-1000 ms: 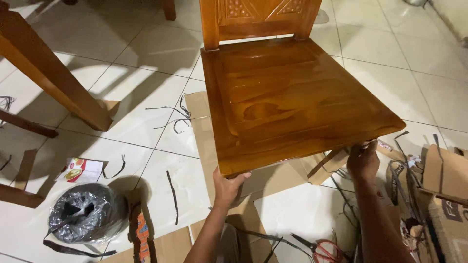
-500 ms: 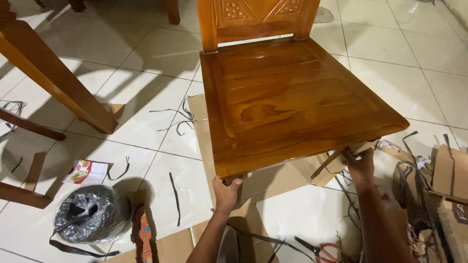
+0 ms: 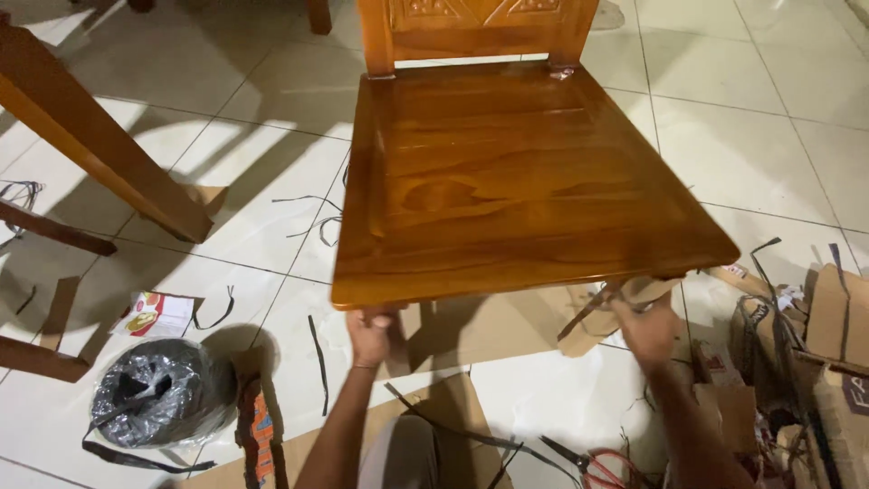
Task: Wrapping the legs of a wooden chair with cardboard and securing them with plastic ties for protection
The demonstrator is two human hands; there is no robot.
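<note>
Nearest the camera, on the tiled floor (image 3: 226,181), lie red-handled scissors (image 3: 593,466), flattened cardboard sheets (image 3: 507,330) and a grey plastic-wrapped roll (image 3: 161,394) toward the left. Thin black strap offcuts (image 3: 317,358) are scattered across the tiles.

Just beyond these, both hands reach under the front of the wooden chair (image 3: 516,181). The left hand (image 3: 371,333) is curled closed around what appears to be the front-left leg, just beneath the front-left corner of the seat; the leg itself is mostly hidden by the hand and the seat's shadow. The right hand (image 3: 647,326) is blurred below the front-right corner, among cardboard wrapping; whether its fingers are closed on anything cannot be told.

To handle the chair well from here, the sound approach is probably to keep both grips close under the 2 front corners so the seat stays level, and to watch the loose straps and cardboard underfoot, which could snag a leg.

The chair stands on the floor directly ahead, its seat a broad, glossy, amber-brown panel of joined boards with clear grain and bright reflections, widening toward the front edge. At the far edge rises a carved backrest (image 3: 480,23), only its lower part in view. To the left, slanting beams of other wooden furniture (image 3: 90,136) cross the tiles.
</note>
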